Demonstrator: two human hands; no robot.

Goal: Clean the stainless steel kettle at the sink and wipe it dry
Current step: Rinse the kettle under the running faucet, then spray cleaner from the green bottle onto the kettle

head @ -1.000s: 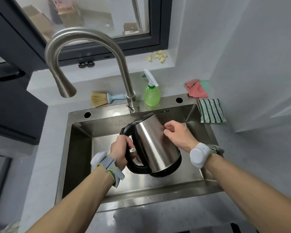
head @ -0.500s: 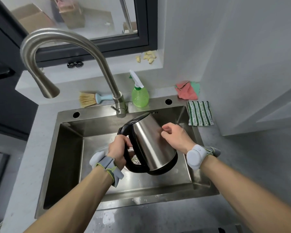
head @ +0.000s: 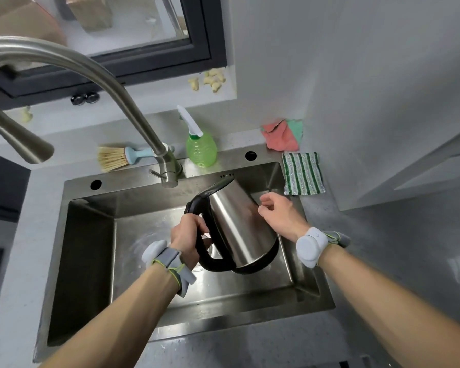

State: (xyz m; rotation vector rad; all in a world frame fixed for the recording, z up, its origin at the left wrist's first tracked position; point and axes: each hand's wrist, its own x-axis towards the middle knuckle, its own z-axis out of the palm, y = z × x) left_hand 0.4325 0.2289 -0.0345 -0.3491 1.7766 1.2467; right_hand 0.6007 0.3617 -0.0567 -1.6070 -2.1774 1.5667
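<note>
No brand, label or writing can be read on anything here. The stainless steel kettle [head: 239,229] hangs tilted over the sink [head: 91,251], above the basin's right half, lid end toward the faucet [head: 133,102]. The left hand [head: 187,235] has its fingers wrapped round the black handle. The right hand [head: 282,216] sits beside the kettle's right wall, fingers loosely curled and holding nothing; half a second ago they lay against the steel, and now they have come slightly off it. On the desk along the sink's far edge stand a brush [head: 112,158] and green spray bottle [head: 201,151]; by the far right corner lie a striped cloth [head: 303,173] and pink cloth [head: 280,138].
</note>
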